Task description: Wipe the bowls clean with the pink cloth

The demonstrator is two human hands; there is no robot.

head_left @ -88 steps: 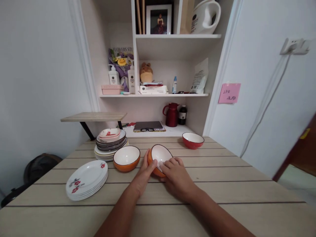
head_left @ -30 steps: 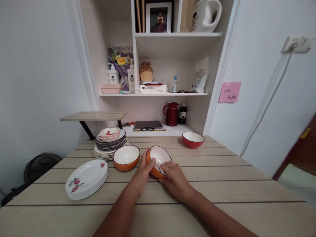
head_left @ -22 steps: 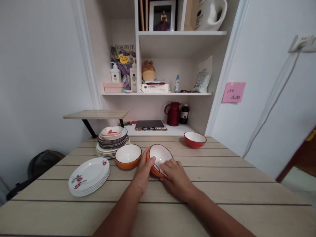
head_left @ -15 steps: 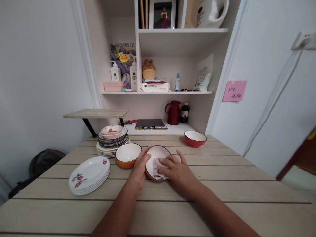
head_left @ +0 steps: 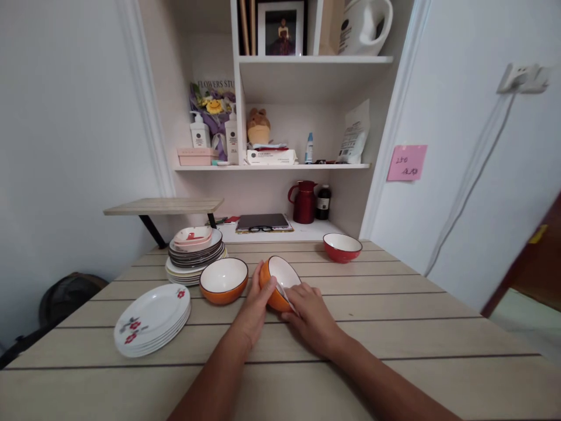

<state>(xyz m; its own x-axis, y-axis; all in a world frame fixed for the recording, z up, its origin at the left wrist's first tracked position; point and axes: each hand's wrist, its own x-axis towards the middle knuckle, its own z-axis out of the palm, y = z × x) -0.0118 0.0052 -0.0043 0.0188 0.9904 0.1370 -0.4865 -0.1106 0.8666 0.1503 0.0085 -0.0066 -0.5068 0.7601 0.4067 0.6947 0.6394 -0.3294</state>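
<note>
An orange bowl (head_left: 272, 299) with a white inside and dark rim is tilted to the right above the table. My left hand (head_left: 255, 304) grips it by its left side, thumb near the rim. At the near rim, my right hand (head_left: 312, 313) is closed over a cloth (head_left: 287, 297), pinching the bowl's edge through it; most of the cloth is hidden by the fingers. Just left of my left hand stands a second orange bowl (head_left: 224, 280), upright on the table.
White flowered plates (head_left: 153, 318) are stacked at the left. Behind them rises a pile of plates (head_left: 197, 257) topped by small pink dishes (head_left: 193, 237). A red bowl (head_left: 342, 248) stands at the back right, near a red jug (head_left: 304, 202). A raised wooden stand (head_left: 164, 206) overhangs the back left.
The held bowl has tipped to the right, showing its orange outside. My right hand has moved with the cloth from inside the bowl to its near rim. The view has shifted slightly.
</note>
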